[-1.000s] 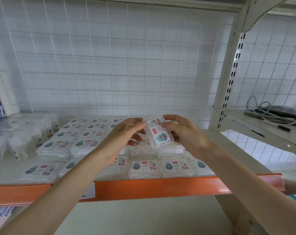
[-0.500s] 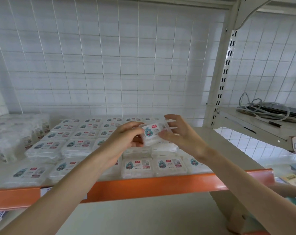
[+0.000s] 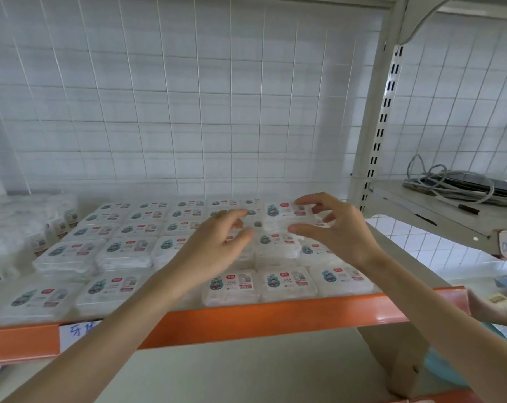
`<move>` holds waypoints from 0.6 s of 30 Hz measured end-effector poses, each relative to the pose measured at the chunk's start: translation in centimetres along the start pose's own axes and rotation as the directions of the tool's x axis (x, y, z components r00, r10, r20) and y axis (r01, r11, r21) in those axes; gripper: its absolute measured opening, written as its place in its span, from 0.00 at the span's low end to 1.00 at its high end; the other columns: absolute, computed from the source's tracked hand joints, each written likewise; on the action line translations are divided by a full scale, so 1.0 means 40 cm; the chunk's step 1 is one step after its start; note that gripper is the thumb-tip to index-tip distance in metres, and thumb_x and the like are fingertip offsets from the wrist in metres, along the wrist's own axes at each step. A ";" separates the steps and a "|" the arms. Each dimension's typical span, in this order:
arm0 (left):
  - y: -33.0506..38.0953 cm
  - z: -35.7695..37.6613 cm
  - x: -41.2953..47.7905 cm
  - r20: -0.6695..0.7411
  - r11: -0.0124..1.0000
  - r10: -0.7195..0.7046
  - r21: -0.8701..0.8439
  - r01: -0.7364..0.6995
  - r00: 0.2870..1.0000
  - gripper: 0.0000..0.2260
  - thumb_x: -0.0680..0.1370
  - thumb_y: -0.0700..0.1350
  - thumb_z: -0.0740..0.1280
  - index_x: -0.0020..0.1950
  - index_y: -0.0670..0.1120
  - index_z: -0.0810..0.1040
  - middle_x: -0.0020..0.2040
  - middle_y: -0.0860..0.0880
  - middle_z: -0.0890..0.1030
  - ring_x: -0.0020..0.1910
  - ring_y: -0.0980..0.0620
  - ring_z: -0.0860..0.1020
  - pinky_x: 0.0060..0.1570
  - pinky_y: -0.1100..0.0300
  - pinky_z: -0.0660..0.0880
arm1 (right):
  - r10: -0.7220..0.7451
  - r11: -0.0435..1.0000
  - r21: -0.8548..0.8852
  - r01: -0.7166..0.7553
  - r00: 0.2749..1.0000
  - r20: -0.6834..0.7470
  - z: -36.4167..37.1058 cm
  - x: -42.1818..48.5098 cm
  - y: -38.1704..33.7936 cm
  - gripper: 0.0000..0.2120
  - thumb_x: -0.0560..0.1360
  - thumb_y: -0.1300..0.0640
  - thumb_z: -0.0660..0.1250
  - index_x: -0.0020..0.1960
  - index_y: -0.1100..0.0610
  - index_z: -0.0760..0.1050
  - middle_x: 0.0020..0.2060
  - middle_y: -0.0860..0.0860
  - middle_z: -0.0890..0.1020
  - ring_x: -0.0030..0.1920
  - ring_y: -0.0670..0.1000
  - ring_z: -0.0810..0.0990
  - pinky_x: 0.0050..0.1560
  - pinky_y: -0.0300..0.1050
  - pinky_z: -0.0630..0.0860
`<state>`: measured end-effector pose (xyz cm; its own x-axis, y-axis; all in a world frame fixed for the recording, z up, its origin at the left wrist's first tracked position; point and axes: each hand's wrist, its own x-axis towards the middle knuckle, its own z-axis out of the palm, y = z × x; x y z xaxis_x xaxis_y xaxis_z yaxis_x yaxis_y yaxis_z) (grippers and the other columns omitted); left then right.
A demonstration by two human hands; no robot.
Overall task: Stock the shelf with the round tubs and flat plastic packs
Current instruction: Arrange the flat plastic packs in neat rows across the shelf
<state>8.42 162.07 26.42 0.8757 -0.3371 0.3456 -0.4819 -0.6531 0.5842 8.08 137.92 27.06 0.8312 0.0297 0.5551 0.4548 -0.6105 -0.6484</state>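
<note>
Head view, looking down across the shelf (image 3: 246, 318) with its orange front lip. Carries rows of flat plastic packs (image 3: 124, 251), label-up, from the near edge to the far back, and keeps the round tubs (image 3: 17, 228), wrapped in clear film, at the far left. Has the top pack (image 3: 287, 213) lying flat on a stack toward the far right of the block, standing higher than the packs around it. Brackets that pack's right end with the right hand (image 3: 342, 231): thumb along the near edge, index finger over the far edge, grip wide; actual contact lost in the blur, so cannot tell. Hovers the left hand (image 3: 217, 248) just left of the pack, fingers nearly straight, grip wide and holding nothing. Judged as the setting-down step, close to done for this pack. To do it well: square the edges with the stack beneath, keep the label up and reading the same way as the rest, seat it with a light press of flat fingers. Then lift both hands straight away to avoid dragging it or nudging neighbouring stacks, light and slippery by the look of them. Leave alone the cables (image 3: 449, 184) on the side shelf to the right.
</note>
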 end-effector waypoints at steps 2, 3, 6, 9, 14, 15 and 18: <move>-0.003 0.015 -0.017 0.094 0.965 0.070 0.246 -0.092 0.993 0.23 0.81 0.59 0.57 0.76 0.54 0.64 0.73 0.56 0.66 0.69 0.59 0.67 0.70 0.61 0.61 | 0.057 0.998 -0.017 -0.058 0.998 -0.035 -0.018 0.004 0.031 0.19 0.65 0.46 0.79 0.52 0.37 0.77 0.47 0.36 0.80 0.48 0.36 0.77 0.41 0.26 0.71; -0.007 0.024 -0.021 0.125 0.938 0.080 0.326 -0.117 0.989 0.25 0.81 0.60 0.56 0.77 0.54 0.63 0.75 0.56 0.63 0.73 0.57 0.62 0.72 0.59 0.57 | 0.078 0.996 -0.040 -0.080 0.996 -0.043 -0.025 0.005 0.047 0.19 0.65 0.45 0.79 0.53 0.37 0.77 0.48 0.37 0.81 0.48 0.35 0.76 0.42 0.27 0.71; -0.011 0.042 -0.030 0.160 0.904 0.063 0.408 -0.124 0.985 0.28 0.81 0.64 0.51 0.79 0.56 0.57 0.79 0.54 0.55 0.78 0.55 0.53 0.75 0.56 0.48 | 0.129 0.989 -0.074 -0.131 0.991 -0.037 -0.043 -0.002 0.086 0.19 0.66 0.48 0.79 0.54 0.41 0.78 0.48 0.34 0.79 0.47 0.30 0.75 0.44 0.31 0.70; -0.005 0.056 -0.034 0.193 0.895 0.051 0.427 -0.131 0.980 0.29 0.80 0.66 0.47 0.79 0.58 0.53 0.80 0.54 0.52 0.78 0.54 0.49 0.76 0.55 0.45 | 0.160 0.982 -0.103 -0.160 0.987 -0.010 -0.060 -0.017 0.123 0.19 0.66 0.49 0.79 0.54 0.43 0.78 0.49 0.34 0.79 0.50 0.35 0.76 0.45 0.33 0.70; 0.004 0.073 -0.037 0.211 0.874 0.048 0.464 -0.143 0.976 0.28 0.80 0.65 0.45 0.79 0.58 0.52 0.79 0.53 0.53 0.78 0.54 0.49 0.75 0.55 0.45 | 0.192 0.977 -0.091 -0.192 0.981 -0.004 -0.076 -0.042 0.160 0.18 0.65 0.49 0.80 0.50 0.39 0.77 0.48 0.34 0.79 0.49 0.35 0.76 0.47 0.37 0.72; 0.005 0.074 -0.037 0.206 0.870 0.051 0.471 -0.145 0.977 0.28 0.80 0.65 0.45 0.79 0.57 0.52 0.79 0.53 0.54 0.78 0.54 0.49 0.75 0.56 0.45 | 0.191 0.977 -0.095 -0.190 0.982 0.003 -0.077 -0.047 0.163 0.18 0.65 0.49 0.80 0.50 0.38 0.77 0.48 0.34 0.79 0.49 0.35 0.76 0.47 0.37 0.72; 0.008 0.079 -0.036 0.204 0.857 0.053 0.493 -0.149 0.978 0.29 0.79 0.65 0.44 0.79 0.57 0.52 0.80 0.53 0.53 0.78 0.54 0.49 0.75 0.56 0.44 | 0.212 0.973 -0.101 -0.207 0.976 0.045 -0.075 -0.053 0.167 0.18 0.65 0.50 0.80 0.50 0.39 0.76 0.49 0.35 0.79 0.49 0.33 0.76 0.45 0.32 0.70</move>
<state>7.08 160.20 23.77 0.8366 -0.5022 0.2190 -0.5293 -0.8440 0.0867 8.40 131.39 23.13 0.9225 -0.0646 0.3807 0.2384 -0.6801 -0.6932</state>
